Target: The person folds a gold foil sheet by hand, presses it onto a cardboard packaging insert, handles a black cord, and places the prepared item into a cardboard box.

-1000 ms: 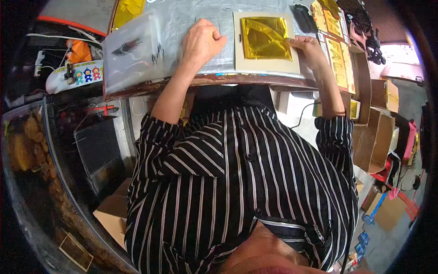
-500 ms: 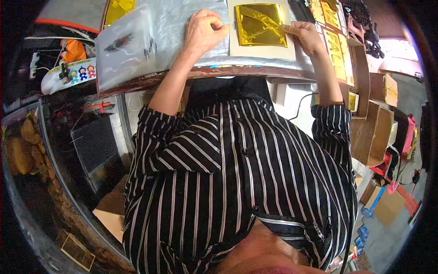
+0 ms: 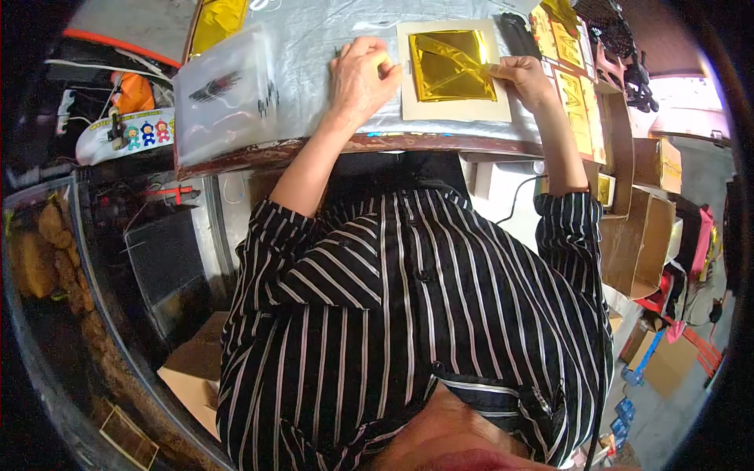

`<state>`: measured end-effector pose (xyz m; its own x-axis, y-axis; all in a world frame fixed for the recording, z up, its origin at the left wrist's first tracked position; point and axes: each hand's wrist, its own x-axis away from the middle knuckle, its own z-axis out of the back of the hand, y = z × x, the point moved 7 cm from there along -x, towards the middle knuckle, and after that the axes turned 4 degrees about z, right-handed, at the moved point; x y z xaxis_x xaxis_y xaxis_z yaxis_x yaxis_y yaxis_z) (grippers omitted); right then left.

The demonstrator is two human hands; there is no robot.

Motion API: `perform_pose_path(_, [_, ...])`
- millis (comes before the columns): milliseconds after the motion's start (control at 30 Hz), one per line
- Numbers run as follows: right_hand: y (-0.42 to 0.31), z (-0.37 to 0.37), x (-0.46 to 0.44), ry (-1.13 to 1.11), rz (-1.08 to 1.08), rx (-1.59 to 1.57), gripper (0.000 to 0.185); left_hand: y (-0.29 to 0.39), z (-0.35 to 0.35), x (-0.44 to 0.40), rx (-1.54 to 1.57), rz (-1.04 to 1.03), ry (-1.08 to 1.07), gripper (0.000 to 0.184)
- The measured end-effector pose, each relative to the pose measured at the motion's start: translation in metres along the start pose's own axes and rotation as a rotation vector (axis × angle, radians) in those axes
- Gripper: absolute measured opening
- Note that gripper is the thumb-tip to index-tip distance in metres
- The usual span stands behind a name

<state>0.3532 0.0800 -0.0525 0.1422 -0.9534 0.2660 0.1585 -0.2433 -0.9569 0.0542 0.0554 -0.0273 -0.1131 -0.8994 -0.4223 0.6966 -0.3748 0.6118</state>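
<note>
A: Where does the square, shiny gold foil sheet [image 3: 452,67] lie?

B: On the pale beige, four-sided card [image 3: 455,112], which rests on the grey-covered table [image 3: 310,35]; a bare margin shows on all 4 sides, and creases cross the foil.

A: And the 2 hands?

B: The bare right hand [image 3: 528,82] pinches the foil's right edge between thumb and forefinger; the bare left hand [image 3: 363,82] is curled just beside the card's left edge; I cannot tell whether it holds anything.

A: How does such a hold work best?

B: Lightly, I judge; thin foil probably wrinkles under a hard pinch, so gentle, even tension suits it; steady the card by its bare margin, fingertips off the shiny surface; mind that the edges stay square.
</note>
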Motion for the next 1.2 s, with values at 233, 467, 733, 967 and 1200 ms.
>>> perform_pose_path(233, [0.003,-0.015,-0.008,-0.038,-0.030,-0.044,0.008,0.001,-0.001,0.003,0.038,-0.034,-0.017,0.020])
perform_pose_path(467, [0.013,-0.021,-0.024,0.029,0.007,-0.067,0.012,-0.010,-0.006,-0.001,0.158,0.073,-0.023,0.021])
perform_pose_path(733, [0.010,-0.038,-0.020,0.020,-0.042,0.066,0.010,-0.013,-0.004,-0.002,0.159,0.094,-0.014,0.021])
perform_pose_path(967, [-0.004,-0.059,-0.018,0.041,0.021,0.026,0.019,-0.013,0.002,-0.001,0.073,0.064,0.027,0.020])
perform_pose_path(1200, [0.003,-0.085,-0.018,0.020,-0.037,-0.154,0.020,-0.008,0.012,-0.005,0.018,0.044,0.068,0.022])
